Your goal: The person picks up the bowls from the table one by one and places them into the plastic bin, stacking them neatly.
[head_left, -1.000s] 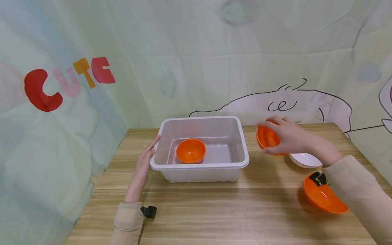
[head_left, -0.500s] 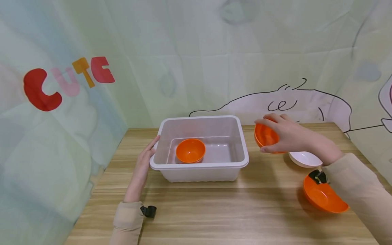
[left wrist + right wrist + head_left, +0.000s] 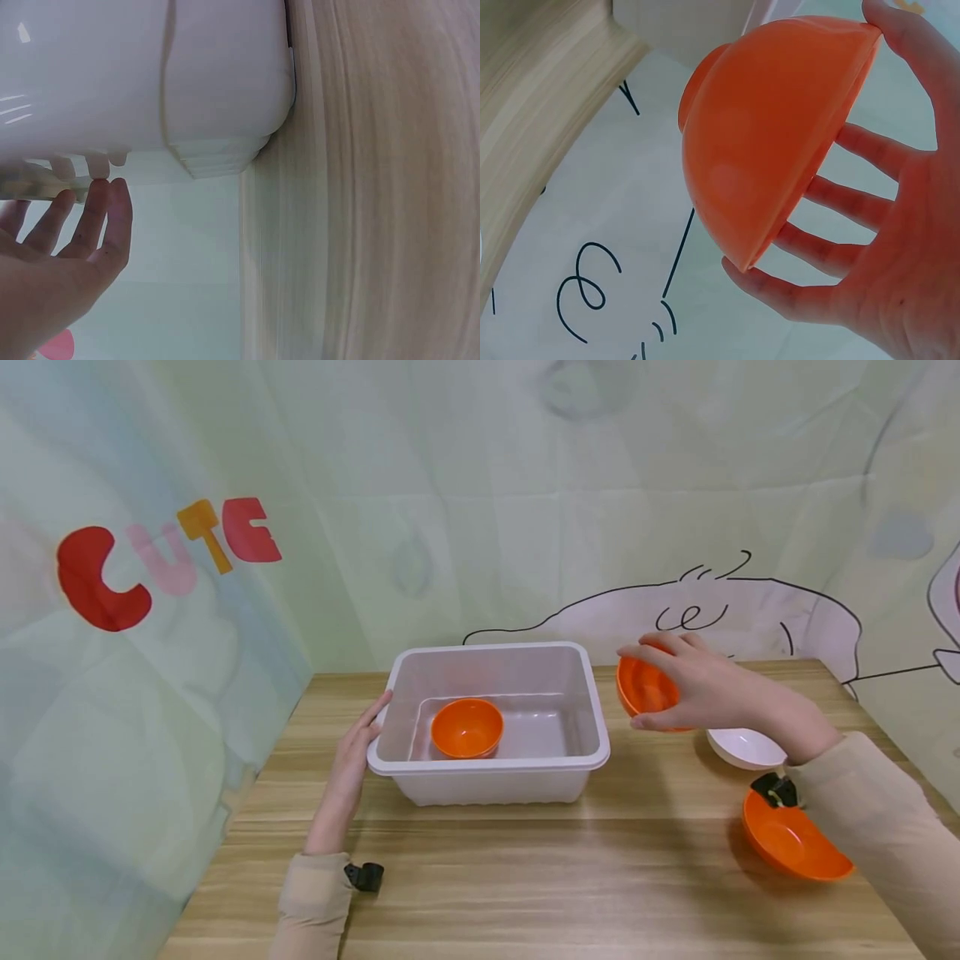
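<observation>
My right hand (image 3: 693,685) grips an orange bowl (image 3: 765,142) by its rim, tilted and held above the table to the right of a white plastic tub (image 3: 491,783). In the right wrist view the thumb sits at one end of the rim and the fingers spread along it. At the tub's left side, my left hand (image 3: 352,756) rests with extended fingers against the wall near the rim; the left wrist view shows those fingertips (image 3: 118,191) touching the side. Inside the tub, toward its left, another orange bowl (image 3: 467,728) stands upright.
A white bowl (image 3: 746,749) stands at the right, partly behind my right forearm. Nearer, a larger orange bowl (image 3: 795,839) is partly covered by the sleeve. Everything stands on a wood-grain table (image 3: 517,885), with a printed cloth (image 3: 450,527) hanging behind.
My right hand, with the orange bowl in its grip, has shifted slightly left and up toward the tub. The left hand and the tub have stayed put.
</observation>
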Motion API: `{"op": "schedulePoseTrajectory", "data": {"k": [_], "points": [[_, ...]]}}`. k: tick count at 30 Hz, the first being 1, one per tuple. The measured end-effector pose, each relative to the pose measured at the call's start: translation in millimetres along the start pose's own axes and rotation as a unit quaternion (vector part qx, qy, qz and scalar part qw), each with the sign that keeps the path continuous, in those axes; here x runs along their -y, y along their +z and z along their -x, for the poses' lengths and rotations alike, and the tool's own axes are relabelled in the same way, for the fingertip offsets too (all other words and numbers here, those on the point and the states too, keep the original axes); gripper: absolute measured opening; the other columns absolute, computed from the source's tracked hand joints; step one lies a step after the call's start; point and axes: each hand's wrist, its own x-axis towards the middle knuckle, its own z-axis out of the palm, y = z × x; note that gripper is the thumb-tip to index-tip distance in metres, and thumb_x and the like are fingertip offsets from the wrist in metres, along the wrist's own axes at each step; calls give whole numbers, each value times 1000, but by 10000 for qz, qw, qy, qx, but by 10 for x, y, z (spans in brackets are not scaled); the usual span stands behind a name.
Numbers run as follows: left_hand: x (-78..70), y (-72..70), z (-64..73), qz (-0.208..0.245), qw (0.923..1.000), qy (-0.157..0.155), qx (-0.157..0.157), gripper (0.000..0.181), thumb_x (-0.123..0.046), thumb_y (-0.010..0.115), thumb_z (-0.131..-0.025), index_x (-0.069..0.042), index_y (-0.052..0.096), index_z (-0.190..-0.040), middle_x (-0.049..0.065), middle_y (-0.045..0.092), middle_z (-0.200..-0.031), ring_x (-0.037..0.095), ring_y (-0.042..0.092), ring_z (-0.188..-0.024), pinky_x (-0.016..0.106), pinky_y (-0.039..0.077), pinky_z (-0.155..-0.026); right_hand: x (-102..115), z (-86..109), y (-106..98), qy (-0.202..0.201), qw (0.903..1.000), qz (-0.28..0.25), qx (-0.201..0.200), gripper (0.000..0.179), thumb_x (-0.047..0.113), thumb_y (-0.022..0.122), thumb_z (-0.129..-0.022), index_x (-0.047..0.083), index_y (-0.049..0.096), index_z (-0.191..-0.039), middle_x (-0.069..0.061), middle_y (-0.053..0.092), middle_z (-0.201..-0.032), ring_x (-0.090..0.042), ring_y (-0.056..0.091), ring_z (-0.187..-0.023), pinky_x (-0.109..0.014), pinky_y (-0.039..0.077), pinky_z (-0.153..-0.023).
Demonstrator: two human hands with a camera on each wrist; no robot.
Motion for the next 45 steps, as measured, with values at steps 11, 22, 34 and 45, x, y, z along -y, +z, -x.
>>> {"op": "schedulePoseTrajectory", "data": {"k": [11,22,34,45], "points": [[-13,-2,10,-71,10000,-15,45,50,-21,34,-98,-30,39,-147,-9,27,-159,15,18,-148,52,17,-117,82,-11,-43,-65,10000,-28,-69,82,51,75,-75,24,41,-145,-13,38,-146,-43,34,-130,-65,40,-95],[-17,-1,9,-89,9999,-71,2,50,-21,35,-98,-29,39,-147,-8,28,-159,15,19,-148,51,18,-117,173,-43,-43,-304,9992,31,-272,81,49,76,-75,23,43,-144,-11,42,-141,-38,40,-122,-58,42,-94],[-34,6,18,-34,9999,-75,-60,50,-19,35,-98,-26,41,-147,-5,29,-159,17,21,-148,48,19,-117,236,-94,-57,-434,9981,90,-424,80,46,77,-73,25,44,-143,-10,44,-141,-39,42,-119,-56,41,-95],[-34,9,20,9,10000,-91,-36,49,-20,34,-99,-28,41,-147,-7,30,-158,14,23,-147,44,21,-116,268,-184,-59,-678,9967,122,-433,79,46,77,-74,22,45,-142,-11,45,-140,-38,40,-124,-59,37,-99]]}}
